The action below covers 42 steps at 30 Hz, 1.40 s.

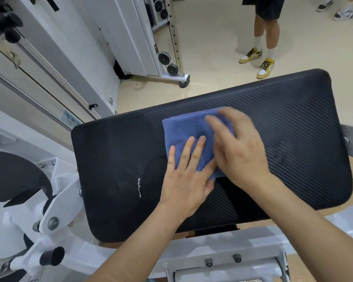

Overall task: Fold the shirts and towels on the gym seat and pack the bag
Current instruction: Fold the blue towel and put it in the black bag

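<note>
Item 1, far left: we record a white machine frame (58, 192) with bolts. It carries a black round pad (12, 176) and a black-capped peg (52, 258).

Item 2, upper centre-left: a white cable tower (143, 37) stands on the pale floor, with black pulley wheels (172, 69) near its foot.

Item 3, centre: the gym seat (110, 159) is a wide black ribbed pad with a short white mark left of our hands.

Item 4: one blue towel (183, 129), folded to a small rectangle, lies flat on the seat a little right of its middle.

Item 5: our left hand (186, 176) has its fingers straight and slightly spread, laid flat on the towel's near left part.

Item 6: our right hand (237, 147) is blurred. It lies palm down on the towel's right side, fingers extended and close together, close against the left hand.

Item 7, upper right: a person (266, 27) stands beyond the seat in dark shorts, white socks and yellow-and-white sneakers (251, 55). More shoes (344, 13) show at the top right corner.
</note>
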Tool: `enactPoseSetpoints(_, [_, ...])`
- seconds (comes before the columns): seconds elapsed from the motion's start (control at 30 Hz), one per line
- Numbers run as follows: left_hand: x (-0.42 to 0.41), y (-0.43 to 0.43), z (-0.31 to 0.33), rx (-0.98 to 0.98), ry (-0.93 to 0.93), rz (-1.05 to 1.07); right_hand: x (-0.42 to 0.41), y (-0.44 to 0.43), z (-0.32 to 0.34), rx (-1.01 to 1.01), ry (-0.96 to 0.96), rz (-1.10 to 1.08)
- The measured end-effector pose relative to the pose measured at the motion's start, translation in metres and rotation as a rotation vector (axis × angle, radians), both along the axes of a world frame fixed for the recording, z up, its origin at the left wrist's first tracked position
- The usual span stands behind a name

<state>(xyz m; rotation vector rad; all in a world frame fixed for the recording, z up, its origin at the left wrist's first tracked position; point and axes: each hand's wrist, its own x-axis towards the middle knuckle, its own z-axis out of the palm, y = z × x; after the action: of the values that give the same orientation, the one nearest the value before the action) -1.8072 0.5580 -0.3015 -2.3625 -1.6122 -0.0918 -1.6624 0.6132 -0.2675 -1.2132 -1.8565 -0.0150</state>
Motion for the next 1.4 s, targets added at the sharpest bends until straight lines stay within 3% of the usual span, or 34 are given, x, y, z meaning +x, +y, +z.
enactPoseSetpoints(0.07, [0.005,-0.002,0.004,-0.052,0.007,0.032,0.002,0.001,-0.012,-0.034,-0.213,0.106])
enactPoseSetpoints(0.13, [0.006,-0.006,0.015,-0.138,-0.022,0.009,0.006,0.003,-0.022,-0.113,-0.372,0.076])
enactPoseSetpoints(0.23, [-0.007,0.002,0.04,-0.269,-0.333,-0.036,0.009,0.007,-0.027,-0.197,-0.441,0.037])
enactPoseSetpoints(0.27, [-0.014,0.008,0.047,-0.217,-0.411,-0.065,0.009,0.008,-0.028,-0.211,-0.456,0.034])
enactPoseSetpoints(0.37, [-0.038,0.035,0.053,0.084,-0.245,-0.148,0.009,0.008,-0.031,-0.228,-0.461,0.033])
enactPoseSetpoints(0.47, [-0.05,0.054,0.046,-0.021,-0.051,-0.056,0.008,0.007,-0.028,-0.217,-0.478,0.009])
enactPoseSetpoints(0.63, [-0.05,0.059,0.031,-0.065,-0.041,0.009,-0.01,-0.019,-0.011,-0.09,-0.391,-0.081])
enactPoseSetpoints(0.73, [-0.045,0.061,0.043,-0.05,-0.084,0.014,-0.019,-0.043,-0.017,-0.227,-0.311,-0.025])
enactPoseSetpoints(0.83, [-0.041,0.059,0.059,-0.136,-0.331,0.028,-0.02,-0.049,-0.023,-0.318,-0.303,0.022])
enactPoseSetpoints(0.97, [-0.047,0.06,0.085,-0.468,-0.923,0.143,-0.005,-0.043,-0.02,-0.327,-0.238,0.117])
enactPoseSetpoints(1.03, [-0.049,0.06,0.094,-0.541,-0.961,0.158,0.004,-0.039,-0.015,-0.35,-0.231,0.161])
enactPoseSetpoints(1.1, [-0.048,0.056,0.096,-0.569,-0.928,0.152,0.01,-0.035,-0.007,-0.365,-0.281,0.196])
enactPoseSetpoints(1.17, [-0.047,0.043,0.091,-0.543,-1.032,0.195,0.011,-0.035,0.002,-0.312,-0.392,0.178])
enactPoseSetpoints(1.4, [-0.043,-0.06,0.049,-0.456,-1.724,0.755,-0.033,-0.102,-0.013,-0.272,-0.571,0.237])
